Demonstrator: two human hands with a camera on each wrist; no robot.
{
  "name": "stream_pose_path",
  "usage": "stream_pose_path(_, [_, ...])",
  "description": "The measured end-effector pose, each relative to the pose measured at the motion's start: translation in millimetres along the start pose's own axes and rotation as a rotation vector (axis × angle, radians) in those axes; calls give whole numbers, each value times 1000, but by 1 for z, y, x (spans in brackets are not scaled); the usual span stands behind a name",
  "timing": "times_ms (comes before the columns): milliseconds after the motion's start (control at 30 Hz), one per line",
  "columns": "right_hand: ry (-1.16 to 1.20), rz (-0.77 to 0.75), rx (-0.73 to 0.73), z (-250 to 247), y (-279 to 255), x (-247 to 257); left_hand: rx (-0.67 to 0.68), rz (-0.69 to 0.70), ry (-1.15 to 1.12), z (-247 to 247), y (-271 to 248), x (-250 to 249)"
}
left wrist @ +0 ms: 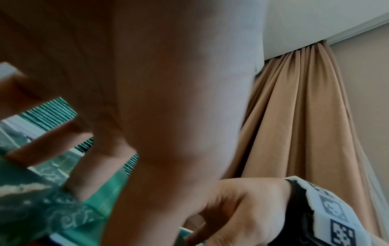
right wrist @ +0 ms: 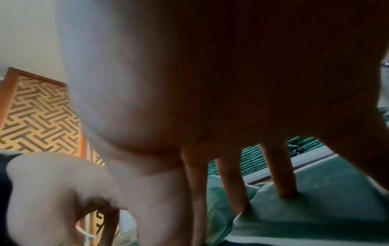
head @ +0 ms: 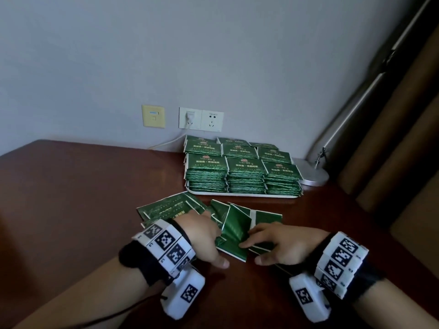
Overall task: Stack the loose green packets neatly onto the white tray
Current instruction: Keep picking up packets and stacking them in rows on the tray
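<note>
A dark reddish-brown tabletop (head: 71, 186) meets a pale grey wall. At the far side, near the wall, a white tray (head: 240, 194) carries green packets (head: 244, 166) in neat stacks, laid out in rows and columns that fill the tray.

Just in front of the tray, nearer the person, loose green packets (head: 171, 206) lie fanned and overlapping in an untidy spread on the tabletop. Some lie flat, and one packet (head: 235, 225) in the middle is tilted up on its edge.

Both hands rest on this loose pile. The left hand (head: 204, 236) lies palm down over the left part, fingers spread and fairly straight, with fingertips (left wrist: 12, 156) pressing on packets; its thumb reaches onto bare tabletop. The right hand (head: 282, 243) lies palm down over the right part, fingers extended and pressing down onto the packets, as the right wrist view shows one fingertip (right wrist: 288, 191) planted on a green surface. Neither hand has closed around a packet.

Each wrist wears a black band with white blocks printed with black square markers.

On the wall beyond the tray are a yellowish wall plate (head: 153, 116) and a white socket (head: 200, 119) with a plug and cable. A silver lamp base (head: 311, 173) stands just right of the tray, and brown curtains (head: 403, 143) hang at far right.
</note>
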State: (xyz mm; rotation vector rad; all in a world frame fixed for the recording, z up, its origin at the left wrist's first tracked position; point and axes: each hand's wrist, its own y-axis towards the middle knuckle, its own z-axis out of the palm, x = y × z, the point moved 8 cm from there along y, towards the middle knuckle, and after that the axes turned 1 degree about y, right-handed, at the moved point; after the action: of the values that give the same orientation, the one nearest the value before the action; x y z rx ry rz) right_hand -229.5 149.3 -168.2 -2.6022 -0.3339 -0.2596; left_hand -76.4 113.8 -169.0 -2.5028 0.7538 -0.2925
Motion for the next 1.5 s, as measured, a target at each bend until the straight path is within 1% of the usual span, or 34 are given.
stream_pose_path(167, [32, 26, -13, 0, 0, -15, 20, 1, 41, -5, 7, -14])
stream_pose_path(267, [36, 18, -10, -1, 1, -15, 4, 36, 8, -11, 6, -11])
stream_pose_path(333, [66, 26, -61, -11, -1, -15, -31, 97, -50, -23, 4, -4])
stream_pose_path(433, [100, 51, -193, -42, -4, -16, -77, 161, -190, -46, 8, 14])
stream_pose_path(533, [160, 73, -254, -68, 8, -19, -108, 116, -262, -61, 23, 38])
stream_pose_path(633, [259, 105, -283, -74, 33, -25, -42, 58, -165, -60, 41, 49])
stream_pose_path(733, [296, 115, -232, -67, 59, -28, 4, 48, -80, -54, 59, 50])
stream_pose_path(800, [346, 100, -203, -63, 71, -28, 12, 71, -65, -54, 67, 50])
stream_pose_path(933, [375, 100, -209, -57, 93, -30, 43, 145, -38, -50, 79, 50])
stream_pose_path(1100, [422, 100, -244, -49, 110, -36, 55, 266, -11, -49, 86, 37])
stream_pose_path(1233, [559, 34, -283, -47, 112, -41, 46, 361, -9, -49, 86, 25])
stream_pose_path(1300, [627, 11, -312, -48, 109, -44, 26, 381, -60, -50, 85, 25])
stream_pose_path(1400, [720, -26, -352, -47, 101, -53, -30, 366, -193, -61, 81, 37])
stream_pose_path(1500, [891, -37, -402, -48, 92, -67, -79, 372, -388, -74, 74, 56])
